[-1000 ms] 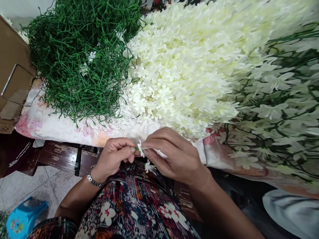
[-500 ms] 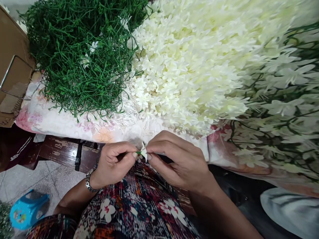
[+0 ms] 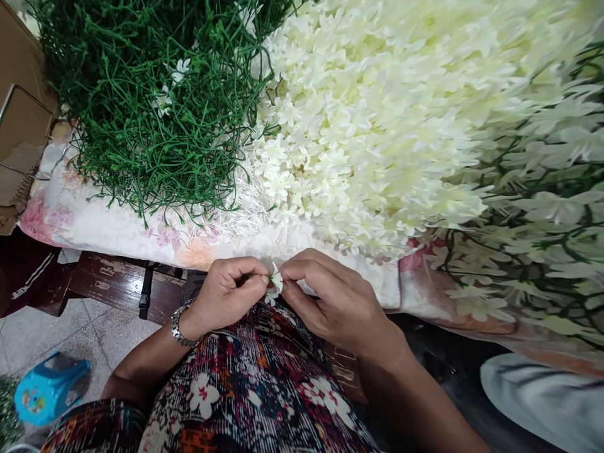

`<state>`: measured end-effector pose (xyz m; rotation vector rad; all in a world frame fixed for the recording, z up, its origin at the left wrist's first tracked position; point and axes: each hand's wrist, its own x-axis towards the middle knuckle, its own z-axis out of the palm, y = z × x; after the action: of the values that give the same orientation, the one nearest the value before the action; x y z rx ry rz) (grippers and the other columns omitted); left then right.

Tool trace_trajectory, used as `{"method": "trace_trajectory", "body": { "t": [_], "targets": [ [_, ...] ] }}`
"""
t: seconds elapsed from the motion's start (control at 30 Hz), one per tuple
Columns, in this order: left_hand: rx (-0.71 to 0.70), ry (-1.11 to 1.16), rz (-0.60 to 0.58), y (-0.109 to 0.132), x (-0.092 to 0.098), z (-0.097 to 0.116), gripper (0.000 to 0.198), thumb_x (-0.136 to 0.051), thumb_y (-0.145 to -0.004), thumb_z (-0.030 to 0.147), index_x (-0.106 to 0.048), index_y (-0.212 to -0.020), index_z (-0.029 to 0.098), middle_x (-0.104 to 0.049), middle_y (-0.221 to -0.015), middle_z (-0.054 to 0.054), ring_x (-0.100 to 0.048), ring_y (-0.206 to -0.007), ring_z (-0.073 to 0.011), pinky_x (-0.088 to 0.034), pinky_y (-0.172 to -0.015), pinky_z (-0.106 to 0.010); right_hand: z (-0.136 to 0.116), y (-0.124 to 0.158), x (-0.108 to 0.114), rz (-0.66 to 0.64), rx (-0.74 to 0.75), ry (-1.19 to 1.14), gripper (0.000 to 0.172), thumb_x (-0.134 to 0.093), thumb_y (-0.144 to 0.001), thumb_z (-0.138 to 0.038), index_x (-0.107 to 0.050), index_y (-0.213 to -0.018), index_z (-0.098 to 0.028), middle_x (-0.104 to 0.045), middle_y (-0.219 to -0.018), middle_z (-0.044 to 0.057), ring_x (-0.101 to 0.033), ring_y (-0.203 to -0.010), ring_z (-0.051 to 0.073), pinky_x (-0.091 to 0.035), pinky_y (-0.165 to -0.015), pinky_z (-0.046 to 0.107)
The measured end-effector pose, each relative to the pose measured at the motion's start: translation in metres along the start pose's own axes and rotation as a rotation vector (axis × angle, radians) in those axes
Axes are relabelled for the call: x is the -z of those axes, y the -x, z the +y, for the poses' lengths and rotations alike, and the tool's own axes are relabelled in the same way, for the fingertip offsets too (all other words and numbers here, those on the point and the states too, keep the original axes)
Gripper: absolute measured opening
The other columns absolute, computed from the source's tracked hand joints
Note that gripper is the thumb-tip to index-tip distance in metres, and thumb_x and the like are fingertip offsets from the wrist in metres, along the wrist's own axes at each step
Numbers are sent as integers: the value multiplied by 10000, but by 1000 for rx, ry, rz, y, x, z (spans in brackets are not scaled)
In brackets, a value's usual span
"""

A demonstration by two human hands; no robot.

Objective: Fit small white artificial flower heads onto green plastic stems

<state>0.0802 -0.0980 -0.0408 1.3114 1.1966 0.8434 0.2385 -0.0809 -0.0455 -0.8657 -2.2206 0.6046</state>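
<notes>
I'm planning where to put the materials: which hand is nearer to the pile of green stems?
Left. The left hand is in front of the pile of green stems, apart from it; the right hand is farther right, in front of the cream flowers.

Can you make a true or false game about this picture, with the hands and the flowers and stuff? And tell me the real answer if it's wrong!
1. The left hand pinches a small white flower. True.
2. The right hand rests on the small stool. False: it is up at the small white flower.
3. The pile of green stems lies to the left of the cream-white flower pile. True.
4. The metal wristband is on the right wrist. False: it is on the left wrist.
5. Brown cardboard stands at the picture's left edge. True.
</notes>
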Motion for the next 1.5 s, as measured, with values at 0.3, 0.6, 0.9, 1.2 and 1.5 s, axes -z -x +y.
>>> {"method": "trace_trajectory", "body": {
  "t": [0.3,0.6,0.9,1.2,1.5],
  "targets": [
    [-29,-48,-29,-3,3,-3,152,-436,-700,126,-544,-592,125,-362,-475,49,-292,-439,-42,-258,-416,-160,0,-1,5,-38,8,29,98,-445,-763,-75,-481,-814,-151,-527,-690,37,-486,-666,109,-425,-586,231],
    [-60,-15,-6,-5,3,-8,154,-457,-725,169,-576,-638,125,-411,-492,44,-325,-448,-48,-302,-454,-168,3,-3,0,-3,-10,-5,89,-444,-761,-66,-463,-796,-146,-519,-669,31,-487,-655,102,-427,-586,219],
    [-153,-136,-9,-7,2,-18,191,-440,-761,169,-590,-649,127,-448,-527,26,-369,-499,-61,-329,-486,-170,3,-6,-2,-3,1,48,96,-436,-765,-66,-454,-786,-158,-519,-653,24,-491,-649,106,-435,-592,219],
    [-78,-45,-45,-7,4,-16,184,-442,-754,180,-573,-638,123,-412,-517,30,-335,-494,-56,-297,-476,-174,2,-8,3,-75,-16,59,79,-432,-777,-95,-480,-793,-156,-522,-677,29,-492,-658,109,-435,-594,230],
    [147,578,6,-3,16,-18,211,-637,-615,306,-564,-603,109,-443,-446,30,-303,-377,-30,-228,-393,-178,-10,-16,30,78,109,23,246,-552,-707,-101,-503,-942,-150,-571,-789,54,-517,-725,129,-446,-632,261]
  ]
}}
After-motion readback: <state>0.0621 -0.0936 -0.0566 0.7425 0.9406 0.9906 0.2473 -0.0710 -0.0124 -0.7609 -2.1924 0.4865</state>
